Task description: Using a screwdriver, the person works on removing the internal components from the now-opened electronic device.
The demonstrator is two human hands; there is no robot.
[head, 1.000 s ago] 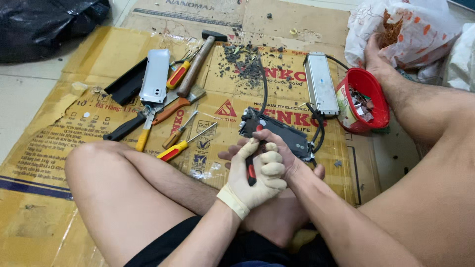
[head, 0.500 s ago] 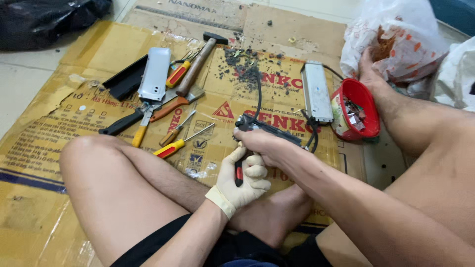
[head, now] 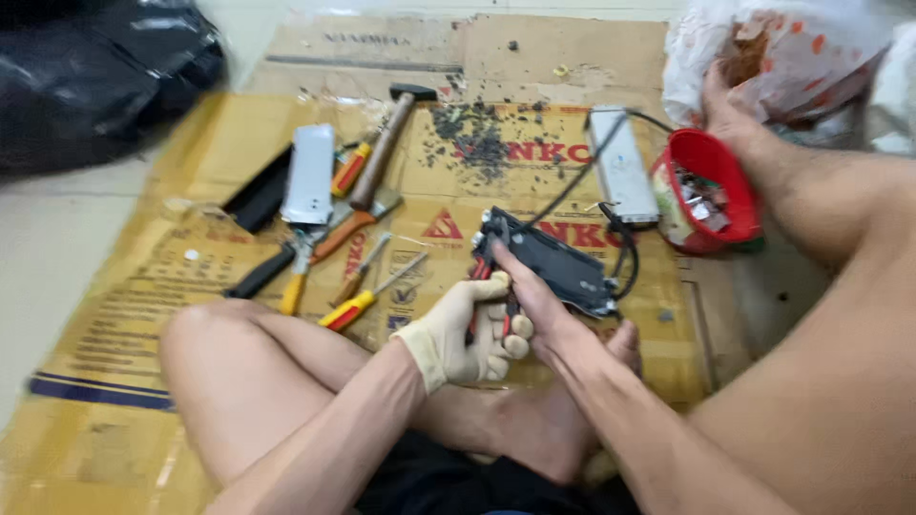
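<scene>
Left hand: your gloved left hand [head: 468,334] is clenched around the red-and-black handles of a pair of pliers [head: 485,286], whose nose points up at the near end of the black box.
Right hand: your bare right hand [head: 534,300] grasps the black box [head: 553,262], fingers laid along its near edge (the blur hides the fingertips).
Black box: it sits tilted on the cardboard [head: 153,315] just in front of your crossed legs, with a black cable [head: 572,181] running from it up toward the grey box.
Grey box: a long grey box [head: 620,162] lies flat beyond the black one, just beside the red tub [head: 711,191], which holds small scraps.
Tools to the left: a hammer [head: 386,143], a silver case [head: 310,172] and a yellow-handled screwdriver [head: 367,298] lie well apart from your hands.
Debris: dark crumbs [head: 477,138] are scattered on the cardboard beyond the black box.
Behind: a white plastic bag [head: 792,48] sits past the tub.
</scene>
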